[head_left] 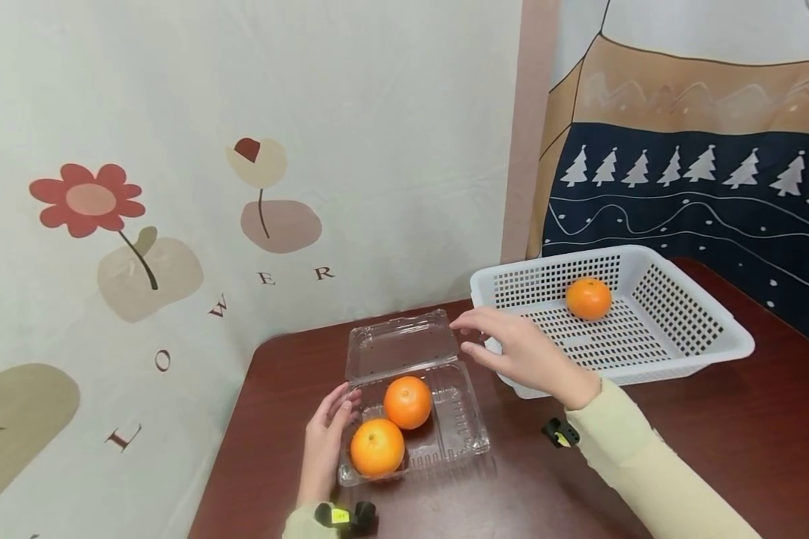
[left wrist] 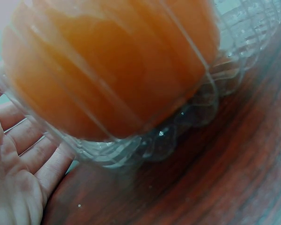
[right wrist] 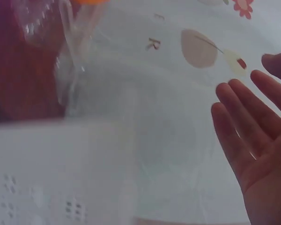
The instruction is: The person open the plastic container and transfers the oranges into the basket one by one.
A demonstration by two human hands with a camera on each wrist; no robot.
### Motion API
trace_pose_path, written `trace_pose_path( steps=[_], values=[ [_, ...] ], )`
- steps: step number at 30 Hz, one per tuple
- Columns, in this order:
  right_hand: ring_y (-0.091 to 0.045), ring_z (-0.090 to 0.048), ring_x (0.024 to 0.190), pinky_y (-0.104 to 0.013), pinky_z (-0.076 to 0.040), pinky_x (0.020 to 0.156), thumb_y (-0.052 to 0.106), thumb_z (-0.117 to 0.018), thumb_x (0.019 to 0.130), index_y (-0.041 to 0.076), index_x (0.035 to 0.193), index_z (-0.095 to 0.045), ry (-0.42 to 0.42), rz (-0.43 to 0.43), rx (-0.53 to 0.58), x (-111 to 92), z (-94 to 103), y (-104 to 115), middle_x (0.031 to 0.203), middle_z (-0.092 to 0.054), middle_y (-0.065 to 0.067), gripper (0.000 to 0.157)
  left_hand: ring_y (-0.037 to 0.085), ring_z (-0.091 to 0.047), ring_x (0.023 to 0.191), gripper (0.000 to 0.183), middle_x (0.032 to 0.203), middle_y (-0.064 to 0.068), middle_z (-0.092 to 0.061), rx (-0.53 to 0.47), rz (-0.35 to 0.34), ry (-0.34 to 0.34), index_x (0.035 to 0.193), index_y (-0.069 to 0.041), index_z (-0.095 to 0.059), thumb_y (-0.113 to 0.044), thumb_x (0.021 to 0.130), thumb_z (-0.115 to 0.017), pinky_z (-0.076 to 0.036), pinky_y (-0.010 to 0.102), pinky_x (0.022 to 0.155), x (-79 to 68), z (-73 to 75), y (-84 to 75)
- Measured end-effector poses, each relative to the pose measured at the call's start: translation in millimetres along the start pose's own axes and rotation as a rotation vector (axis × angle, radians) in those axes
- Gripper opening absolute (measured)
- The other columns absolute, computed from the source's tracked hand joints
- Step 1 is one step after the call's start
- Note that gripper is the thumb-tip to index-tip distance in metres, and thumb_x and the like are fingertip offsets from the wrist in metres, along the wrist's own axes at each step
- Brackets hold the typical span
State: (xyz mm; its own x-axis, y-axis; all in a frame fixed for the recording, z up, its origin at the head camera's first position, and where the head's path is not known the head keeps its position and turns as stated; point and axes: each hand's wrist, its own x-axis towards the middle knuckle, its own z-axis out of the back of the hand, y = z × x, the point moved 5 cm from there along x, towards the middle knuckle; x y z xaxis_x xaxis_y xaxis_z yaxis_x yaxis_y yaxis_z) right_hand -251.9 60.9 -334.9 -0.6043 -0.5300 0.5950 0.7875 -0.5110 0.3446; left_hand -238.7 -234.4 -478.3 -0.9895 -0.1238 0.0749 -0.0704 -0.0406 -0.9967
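A clear plastic clamshell box (head_left: 455, 419) lies on the table with its lid (head_left: 401, 346) folded back toward the wall. Two oranges (head_left: 407, 403) sit in the left half of its base. My left hand (head_left: 328, 430) rests against the box's left side; in the left wrist view its fingers (left wrist: 51, 164) lie relaxed along the ribbed wall, beside an orange (left wrist: 112, 70). Above the table, between the lid and the white basket, my right hand (head_left: 522, 352) is held with its fingers apart and nothing in them. The right wrist view shows those fingers (right wrist: 243, 126) loosely extended.
A white plastic basket (head_left: 721, 322) with a perforated floor stands at the back right, holding one orange (head_left: 589, 299). Its near left corner lies behind my right hand. Patterned cloth (head_left: 391, 150) hangs behind the dark red wooden table (head_left: 276, 389).
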Motion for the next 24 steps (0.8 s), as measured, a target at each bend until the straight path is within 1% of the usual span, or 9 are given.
trace_pose_path(
  steps=[4,7,13,16,18,21,24],
  values=[
    [-0.009,-0.053,0.099,-0.026,-0.046,0.085,0.017,-0.064,0.082,0.013,0.113,-0.058,-0.055,0.044,0.031,-2.7,-12.0,6.3,0.109,-0.059,0.005,0.031,0.022,-0.052,0.110,0.036,0.117,0.012,-0.057,-0.004,-0.001,0.001,0.126,-0.008,-0.046,-0.016,0.091,-0.052,-0.044,0.033,0.091,0.9,0.1,-1.3],
    [-0.007,-0.054,0.096,-0.025,-0.046,0.084,0.014,-0.063,0.082,0.015,0.111,-0.059,-0.089,0.046,0.057,-3.9,-19.2,9.5,0.106,-0.059,0.007,0.030,0.023,-0.052,0.110,0.036,0.117,0.012,-0.057,-0.010,-0.005,0.001,0.126,-0.008,-0.046,-0.015,0.091,-0.051,-0.043,0.033,0.091,1.7,0.0,-2.3],
    [-0.003,-0.055,0.092,-0.022,-0.047,0.080,0.016,-0.061,0.084,0.020,0.108,-0.060,-0.120,0.005,0.114,-6.4,-35.5,15.1,0.100,-0.060,0.012,0.024,0.022,-0.052,0.109,0.036,0.117,0.011,-0.057,0.005,-0.006,-0.007,0.126,-0.008,-0.046,-0.015,0.091,-0.051,-0.043,0.032,0.091,0.9,2.3,-3.3],
    [-0.002,-0.055,0.086,-0.021,-0.048,0.074,0.017,-0.060,0.085,0.020,0.106,-0.061,-0.118,-0.023,0.154,-9.1,-45.0,17.4,0.098,-0.061,0.012,0.021,0.021,-0.053,0.109,0.036,0.117,0.010,-0.057,0.010,0.007,-0.009,0.126,-0.009,-0.047,-0.016,0.091,-0.051,-0.044,0.032,0.091,-0.4,3.1,-2.1],
    [-0.002,-0.055,0.084,-0.021,-0.048,0.072,0.019,-0.060,0.086,0.020,0.106,-0.062,-0.115,-0.046,0.172,-10.7,-50.7,18.3,0.097,-0.060,0.014,0.020,0.020,-0.053,0.108,0.036,0.117,0.010,-0.057,0.009,0.013,-0.007,0.126,-0.009,-0.047,-0.016,0.091,-0.051,-0.044,0.033,0.091,-0.8,2.8,-1.0],
    [-0.002,-0.056,0.085,-0.022,-0.048,0.073,0.022,-0.059,0.086,0.019,0.106,-0.062,-0.118,-0.069,0.200,-11.0,-56.6,20.2,0.098,-0.060,0.015,0.020,0.021,-0.053,0.108,0.035,0.116,0.011,-0.057,-0.001,0.006,-0.003,0.126,-0.009,-0.047,-0.015,0.091,-0.051,-0.044,0.033,0.091,-0.3,2.0,0.3],
    [0.000,-0.056,0.089,-0.026,-0.049,0.078,0.022,-0.059,0.087,0.019,0.106,-0.062,-0.125,-0.089,0.224,-9.7,-60.5,21.7,0.099,-0.060,0.016,0.020,0.021,-0.054,0.108,0.035,0.115,0.011,-0.058,-0.011,-0.008,-0.002,0.125,-0.011,-0.048,-0.016,0.091,-0.052,-0.044,0.033,0.090,1.9,2.1,3.9]
  ],
)
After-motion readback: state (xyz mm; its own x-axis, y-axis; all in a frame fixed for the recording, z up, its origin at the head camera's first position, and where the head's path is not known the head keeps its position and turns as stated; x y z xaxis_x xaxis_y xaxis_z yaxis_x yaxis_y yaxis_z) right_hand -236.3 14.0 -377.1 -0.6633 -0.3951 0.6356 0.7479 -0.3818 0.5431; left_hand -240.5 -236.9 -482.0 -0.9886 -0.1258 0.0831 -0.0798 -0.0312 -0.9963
